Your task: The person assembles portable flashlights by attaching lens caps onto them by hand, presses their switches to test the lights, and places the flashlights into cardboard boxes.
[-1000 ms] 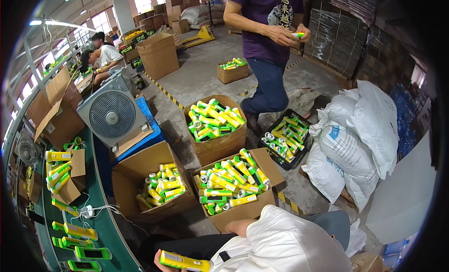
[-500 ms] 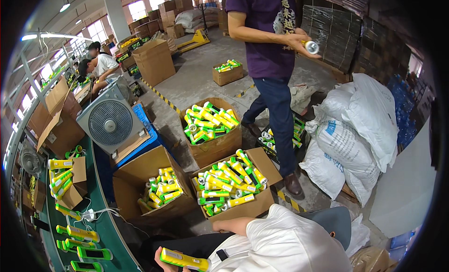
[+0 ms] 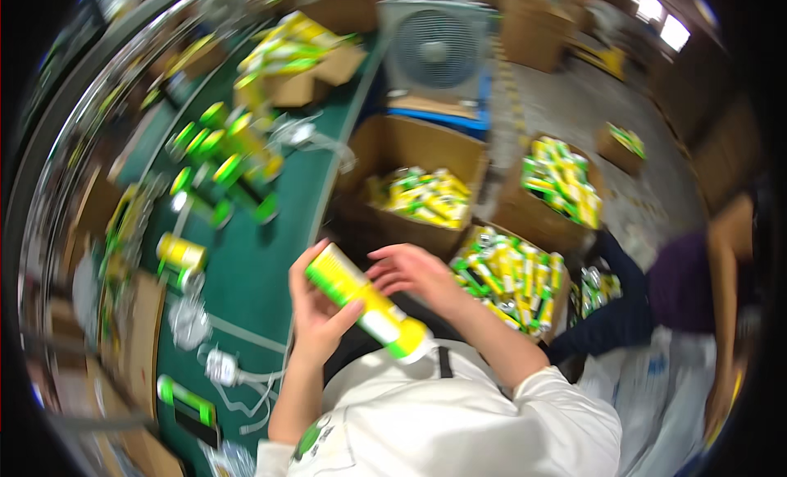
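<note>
My left hand [image 3: 315, 317] is closed around a yellow and green flashlight [image 3: 370, 311], which it holds tilted in front of my body, above my lap. Just to the right of the flashlight is my right hand [image 3: 416, 273], its fingers apart and curled a little toward it, with nothing in them. Several similar flashlights [image 3: 221, 153] stand or lie blurred on the green bench [image 3: 270, 288] to my left. Beyond my hands, cardboard boxes [image 3: 361, 219] hold many more flashlights.
White cables and plugs [image 3: 221, 367] lie on the bench near a green and black flashlight [image 3: 188, 407]. A grey box fan [image 3: 436, 46] stands ahead. A person in purple [image 3: 684, 280] is at the right, near white sacks [image 3: 680, 378].
My view has swung left and down onto the bench and my lap. Both my hands now show, and the flashlight appears higher and more central. The person in purple has shifted to the right edge.
</note>
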Available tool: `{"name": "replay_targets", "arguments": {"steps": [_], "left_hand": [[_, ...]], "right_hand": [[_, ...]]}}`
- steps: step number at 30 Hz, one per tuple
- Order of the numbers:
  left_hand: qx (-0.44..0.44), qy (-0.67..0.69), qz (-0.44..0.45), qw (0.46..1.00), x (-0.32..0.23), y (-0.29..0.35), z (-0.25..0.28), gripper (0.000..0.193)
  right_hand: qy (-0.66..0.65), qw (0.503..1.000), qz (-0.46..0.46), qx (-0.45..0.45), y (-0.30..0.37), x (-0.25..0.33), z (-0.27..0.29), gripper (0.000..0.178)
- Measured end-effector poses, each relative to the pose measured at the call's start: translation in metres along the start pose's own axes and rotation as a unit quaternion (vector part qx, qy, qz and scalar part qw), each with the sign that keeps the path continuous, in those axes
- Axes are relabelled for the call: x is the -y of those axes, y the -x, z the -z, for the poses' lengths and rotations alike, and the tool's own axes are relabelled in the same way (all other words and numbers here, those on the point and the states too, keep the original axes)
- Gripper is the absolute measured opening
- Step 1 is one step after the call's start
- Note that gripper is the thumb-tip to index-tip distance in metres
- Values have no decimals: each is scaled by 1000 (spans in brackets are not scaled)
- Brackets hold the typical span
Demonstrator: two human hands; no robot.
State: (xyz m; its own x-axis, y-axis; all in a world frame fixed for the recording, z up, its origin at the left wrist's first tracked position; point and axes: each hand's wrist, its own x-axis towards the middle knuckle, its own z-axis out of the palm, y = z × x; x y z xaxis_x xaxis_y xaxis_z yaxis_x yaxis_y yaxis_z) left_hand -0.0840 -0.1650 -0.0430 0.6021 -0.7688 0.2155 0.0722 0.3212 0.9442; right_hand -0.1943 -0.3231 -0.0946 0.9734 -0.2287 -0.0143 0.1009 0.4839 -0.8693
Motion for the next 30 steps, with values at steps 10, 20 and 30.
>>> {"name": "replay_targets", "arguments": {"steps": [10, 20, 30], "left_hand": [[-150, -45, -76, 985, -42, 30, 33, 79], [-260, -73, -138, 953, -62, 68, 82, 47], [-444, -183, -144, 866, -87, 157, 93, 59]], "right_hand": [[82, 979, -94, 162, -9, 32, -93, 57], [58, 946, -155, 278, -53, 11, -141, 56], [83, 891, -151, 420, -71, -42, -213, 56]]}}
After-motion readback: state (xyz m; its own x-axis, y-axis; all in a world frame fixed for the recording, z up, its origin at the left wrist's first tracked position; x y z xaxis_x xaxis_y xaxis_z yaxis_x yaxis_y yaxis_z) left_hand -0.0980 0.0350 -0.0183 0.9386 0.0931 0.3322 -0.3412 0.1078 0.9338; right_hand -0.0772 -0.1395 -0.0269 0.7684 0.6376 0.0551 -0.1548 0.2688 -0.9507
